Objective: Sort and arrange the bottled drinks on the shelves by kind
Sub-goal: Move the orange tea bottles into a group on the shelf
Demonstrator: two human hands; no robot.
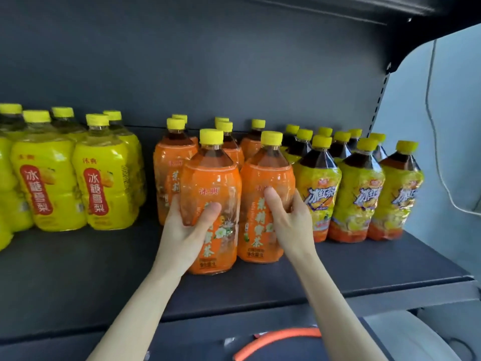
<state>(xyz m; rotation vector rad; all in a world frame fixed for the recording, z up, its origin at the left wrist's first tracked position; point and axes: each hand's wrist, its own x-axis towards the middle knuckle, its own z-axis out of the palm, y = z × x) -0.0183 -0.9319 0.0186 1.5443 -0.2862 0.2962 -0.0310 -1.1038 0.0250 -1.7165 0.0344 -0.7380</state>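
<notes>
Three kinds of yellow-capped bottles stand on a dark shelf [78, 269]. Pear drinks in yellow labels [106, 183] fill the left. Orange-labelled tea bottles fill the middle, several more [169, 165] behind the front two. Iced tea bottles in yellow and blue labels [359, 188] fill the right. My left hand [190, 230] grips the front left orange bottle [212, 178], standing nearest the shelf's front. My right hand [289, 217] grips the orange bottle [268, 173] beside it, my fingers wedged between it and the nearest iced tea bottle [318, 183].
A gap of bare shelf [149, 178] separates the pear drinks from the orange group. The shelf's front edge [338, 298] runs below my forearms. An orange curved hose-like thing [276, 337] lies underneath. A dark upper shelf [364, 6] hangs overhead; a pale wall with a cable [432, 105] lies right.
</notes>
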